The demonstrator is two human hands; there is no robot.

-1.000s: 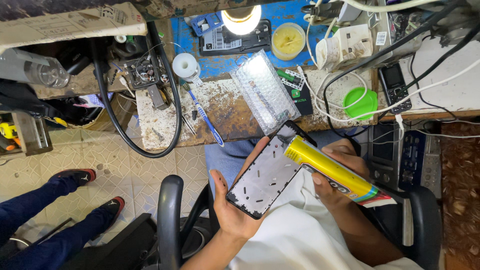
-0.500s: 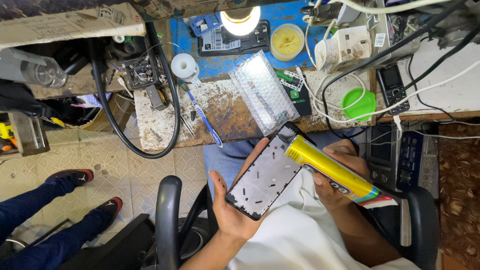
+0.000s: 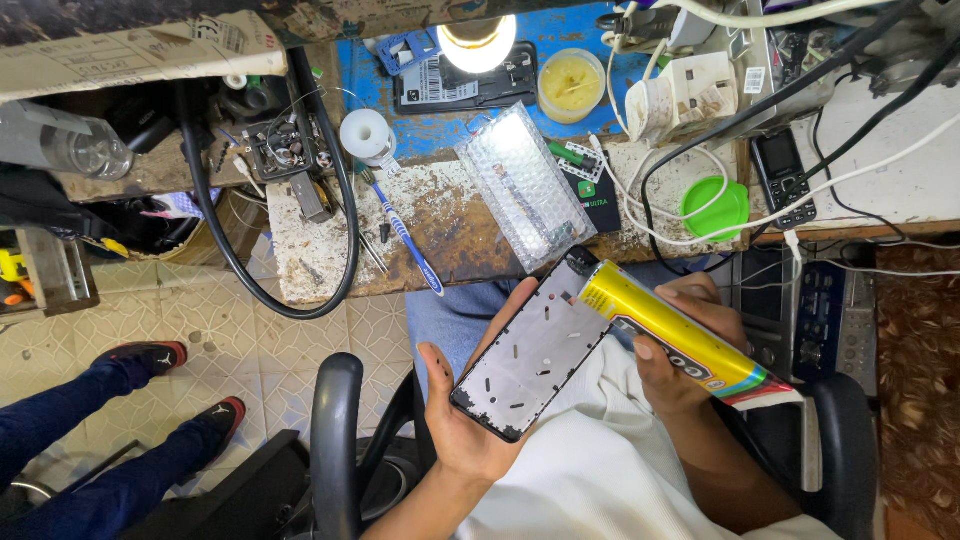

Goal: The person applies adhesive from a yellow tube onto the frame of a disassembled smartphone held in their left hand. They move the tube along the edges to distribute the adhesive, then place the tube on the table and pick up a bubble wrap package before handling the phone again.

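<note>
Scarred wood and blue mat make up the workbench (image 3: 330, 235) ahead of my knees, the biggest thing in view, cluttered with a bubble-wrapped panel (image 3: 522, 185), a green lid (image 3: 714, 208) and a blue-handled brush (image 3: 405, 238). Below it, over my lap, I cradle the phone frame (image 3: 530, 352) in my left hand (image 3: 470, 425), fingers curled up around its lower edge and thumb along the side, clamped on it. Its long axis runs diagonally, from low near my left palm up to the right. My right hand (image 3: 685, 350) is wrapped tight around the yellow glue tube (image 3: 680, 338), whose nozzle end points up-left and meets the frame's upper right corner; the tube lies just right of the frame, so the right hand is the nearer one to that corner. Compared with half a second ago, nothing has visibly shifted: frame, tube and both hands sit in the same places.
</note>
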